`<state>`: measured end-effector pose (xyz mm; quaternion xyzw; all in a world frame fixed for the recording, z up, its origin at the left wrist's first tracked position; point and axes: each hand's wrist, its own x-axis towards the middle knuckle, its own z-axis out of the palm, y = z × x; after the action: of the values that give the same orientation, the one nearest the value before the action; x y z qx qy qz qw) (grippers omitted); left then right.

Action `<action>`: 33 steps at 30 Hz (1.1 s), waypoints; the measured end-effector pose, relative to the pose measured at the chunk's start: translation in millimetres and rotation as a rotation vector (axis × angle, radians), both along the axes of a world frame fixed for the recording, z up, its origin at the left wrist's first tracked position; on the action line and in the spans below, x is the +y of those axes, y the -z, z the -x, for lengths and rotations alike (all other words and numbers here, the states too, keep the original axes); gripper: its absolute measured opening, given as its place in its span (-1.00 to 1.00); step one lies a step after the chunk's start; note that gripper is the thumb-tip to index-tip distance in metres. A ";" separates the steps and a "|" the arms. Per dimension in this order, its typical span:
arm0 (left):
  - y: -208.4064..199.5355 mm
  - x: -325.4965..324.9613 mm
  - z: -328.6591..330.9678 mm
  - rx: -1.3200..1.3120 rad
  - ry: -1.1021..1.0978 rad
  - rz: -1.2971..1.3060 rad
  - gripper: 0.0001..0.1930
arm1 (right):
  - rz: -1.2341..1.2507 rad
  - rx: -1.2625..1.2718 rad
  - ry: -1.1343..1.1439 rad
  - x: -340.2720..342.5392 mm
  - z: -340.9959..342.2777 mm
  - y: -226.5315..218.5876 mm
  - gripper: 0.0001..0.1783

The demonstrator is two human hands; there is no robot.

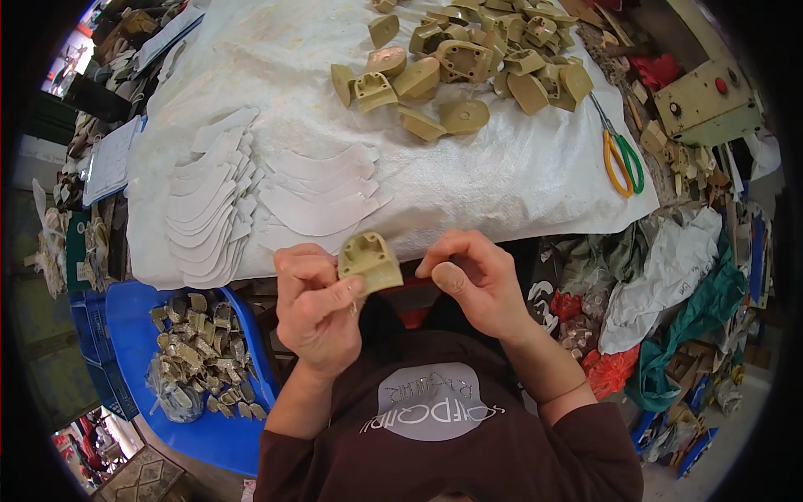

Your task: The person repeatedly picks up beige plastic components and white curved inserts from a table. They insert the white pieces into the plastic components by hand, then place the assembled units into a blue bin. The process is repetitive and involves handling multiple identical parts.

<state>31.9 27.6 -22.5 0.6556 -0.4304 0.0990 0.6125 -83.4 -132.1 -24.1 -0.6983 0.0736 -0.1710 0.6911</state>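
Observation:
Between the thumb and fingers of my left hand [318, 305] is an olive-tan shoe heel block [378, 269], held up just off the table's front edge. Its hollowed side with small holes shows. My right hand [485, 289] is a little to the right of it, not touching it, with the fingers curled in and the thumb bent toward them. Whether anything small sits in that pinch is hidden. Beyond my hands, white curved cut pieces lie overlapped in a left stack [205, 222] and a right stack [322, 197].
A heap of similar heel blocks [464, 117] covers the table's far side. Scissors [619, 159] with orange and green handles lie at the right edge. A blue bin [134, 335] with heel-like pieces stands lower left. Bags [661, 284] and a control box [709, 100] are at right.

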 end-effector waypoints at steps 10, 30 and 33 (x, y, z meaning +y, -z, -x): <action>-1.0 -6.9 17.6 -0.135 0.152 -0.083 -0.61 | -0.733 -0.061 0.016 18.1 8.4 -0.8 -0.71; -2.6 -7.0 13.2 -0.028 0.136 -0.260 -0.81 | -0.212 0.087 -0.085 -2.9 0.4 -8.8 -0.48; 1.2 -10.2 16.5 0.160 0.280 -0.102 -0.75 | -0.407 0.222 -0.257 -23.1 -5.6 -4.1 -0.62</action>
<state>15.4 17.5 -23.6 0.6251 -0.4720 -0.0619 0.6185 -77.8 -155.3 -20.1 -0.5633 0.0925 0.0144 0.8210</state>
